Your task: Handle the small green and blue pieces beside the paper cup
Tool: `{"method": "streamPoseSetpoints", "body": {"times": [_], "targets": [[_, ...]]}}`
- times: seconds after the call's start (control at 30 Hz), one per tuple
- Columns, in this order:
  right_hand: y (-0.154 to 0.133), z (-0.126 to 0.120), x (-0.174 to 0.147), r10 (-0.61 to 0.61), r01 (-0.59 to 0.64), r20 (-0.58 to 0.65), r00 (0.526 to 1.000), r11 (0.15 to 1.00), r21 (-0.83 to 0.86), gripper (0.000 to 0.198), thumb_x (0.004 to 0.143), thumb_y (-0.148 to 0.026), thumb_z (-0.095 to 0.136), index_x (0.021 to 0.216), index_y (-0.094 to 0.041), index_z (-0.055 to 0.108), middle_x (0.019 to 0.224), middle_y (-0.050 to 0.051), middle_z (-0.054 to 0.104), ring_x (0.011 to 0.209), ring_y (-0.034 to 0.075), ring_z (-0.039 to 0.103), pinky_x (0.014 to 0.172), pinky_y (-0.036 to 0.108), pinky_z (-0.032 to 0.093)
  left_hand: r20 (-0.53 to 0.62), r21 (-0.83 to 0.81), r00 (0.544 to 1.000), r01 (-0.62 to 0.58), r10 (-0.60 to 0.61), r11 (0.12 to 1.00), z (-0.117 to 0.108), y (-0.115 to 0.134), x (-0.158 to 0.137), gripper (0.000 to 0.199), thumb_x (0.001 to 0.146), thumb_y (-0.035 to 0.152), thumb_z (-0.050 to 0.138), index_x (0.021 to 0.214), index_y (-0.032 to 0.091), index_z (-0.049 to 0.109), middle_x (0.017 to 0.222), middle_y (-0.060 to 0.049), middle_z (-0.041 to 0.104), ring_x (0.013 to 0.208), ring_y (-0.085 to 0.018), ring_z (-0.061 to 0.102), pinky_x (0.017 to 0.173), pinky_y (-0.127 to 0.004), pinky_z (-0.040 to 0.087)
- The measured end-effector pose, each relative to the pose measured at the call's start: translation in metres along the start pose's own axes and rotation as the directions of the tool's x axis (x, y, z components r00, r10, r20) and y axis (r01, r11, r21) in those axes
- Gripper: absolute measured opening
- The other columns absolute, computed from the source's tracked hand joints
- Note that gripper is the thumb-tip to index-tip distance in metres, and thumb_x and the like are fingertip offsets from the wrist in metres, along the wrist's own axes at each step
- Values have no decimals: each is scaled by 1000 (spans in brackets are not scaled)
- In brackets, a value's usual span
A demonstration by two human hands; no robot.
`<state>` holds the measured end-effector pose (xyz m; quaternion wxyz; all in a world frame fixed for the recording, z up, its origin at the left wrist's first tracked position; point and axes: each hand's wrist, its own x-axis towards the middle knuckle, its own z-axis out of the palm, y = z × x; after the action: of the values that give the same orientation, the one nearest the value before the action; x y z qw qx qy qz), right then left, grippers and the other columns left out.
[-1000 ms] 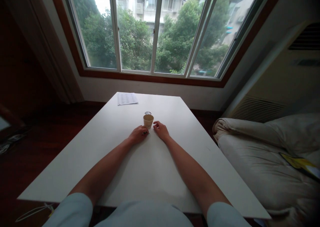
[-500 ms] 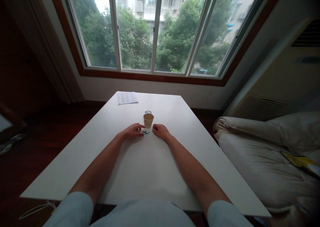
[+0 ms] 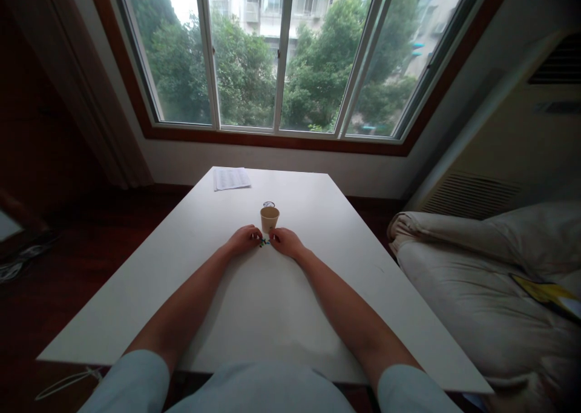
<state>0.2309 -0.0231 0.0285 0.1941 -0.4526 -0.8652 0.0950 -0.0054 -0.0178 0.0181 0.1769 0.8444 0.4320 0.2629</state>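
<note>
The fingers of the left hand (image 3: pixel 245 240) and right hand (image 3: pixel 284 241) curl narrowly toward each other, their tips meeting around a few tiny blue and green pieces (image 3: pixel 264 242) lying on the white rectangular counter (image 3: pixel 272 316); whether either hand pinches one cannot be told. Just beyond, at 12 o'clock, stands a small tan paper cup (image 3: pixel 269 218), upright. Farther off, at 11 o'clock, a printed white sheet (image 3: pixel 231 178) lies by the counter's far edge.

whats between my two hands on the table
In the head view, a small cluster of tiny blue and green pieces lies on the white table between the left hand and right hand.
</note>
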Motion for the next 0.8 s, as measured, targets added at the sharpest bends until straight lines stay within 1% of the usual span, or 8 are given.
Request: {"method": "streamPoseSetpoints", "body": {"times": [0.17, 0.3, 0.43, 0.53, 0.63, 0.73, 0.8], "targets": [[-4, 0, -1, -48, 48, -5, 999, 998, 40, 11, 88, -26, 61, 96, -21, 66, 83, 2, 64, 79, 15, 54, 71, 24, 34, -54, 26, 998, 39, -38, 999, 5, 0, 0, 15, 81, 24, 63, 92, 22, 73, 84, 0, 63, 71, -12, 54, 67, -23, 43], [-7, 2, -2, -56, 57, -20, 998, 996, 66, 19, 86, -34, 66, 100, -21, 63, 85, 0, 63, 76, 14, 53, 67, 23, 34, -63, 11, 998, 28, -27, 1000, 6, -5, 1, 17, 80, 20, 62, 92, 22, 74, 82, 0, 63, 70, -11, 54, 67, -23, 43], [-9, 4, -2, -75, 76, -21, 997, 996, 52, 23, 86, -35, 67, 104, -22, 62, 86, 0, 63, 76, 13, 53, 67, 22, 34, -68, -21, 998, 6, -7, 1000, 6, -9, 2, 18, 81, 18, 60, 91, 22, 74, 86, -1, 63, 72, -11, 55, 70, -23, 45], [-10, 5, -2, -80, 81, -33, 996, 997, 17, 19, 89, -35, 64, 103, -22, 62, 88, 1, 63, 78, 14, 55, 68, 23, 34, -81, -34, 997, 11, -14, 999, 6, -8, 2, 21, 81, 17, 60, 95, 23, 74, 88, -1, 62, 73, -11, 56, 72, -24, 47], [-11, 5, -2, -84, 83, -43, 996, 996, -14, 15, 92, -34, 59, 99, -22, 64, 93, 2, 65, 80, 14, 55, 69, 24, 34, -53, -55, 998, -16, 13, 998, 3, -6, 1, 28, 79, 15, 60, 102, 23, 74, 93, -3, 62, 76, -12, 57, 74, -24, 48], [-14, 4, -2, -72, 71, -35, 997, 997, -25, 16, 93, -36, 58, 99, -22, 65, 97, 3, 66, 84, 15, 57, 72, 24, 36, 6, -84, 997, -79, 79, 993, -1, -1, -1, 38, 74, 10, 60, 106, 22, 74, 102, -4, 62, 83, -13, 58, 78, -25, 49], [-16, 3, -3, -48, 47, -28, 998, 998, -33, 17, 93, -37, 59, 99, -22, 65, 99, 3, 66, 87, 16, 57, 73, 25, 36, 36, -96, 995, -90, 93, 991, -5, 1, -2, 39, 73, 9, 60, 108, 22, 73, 104, -5, 61, 84, -14, 58, 80, -26, 49]]}}
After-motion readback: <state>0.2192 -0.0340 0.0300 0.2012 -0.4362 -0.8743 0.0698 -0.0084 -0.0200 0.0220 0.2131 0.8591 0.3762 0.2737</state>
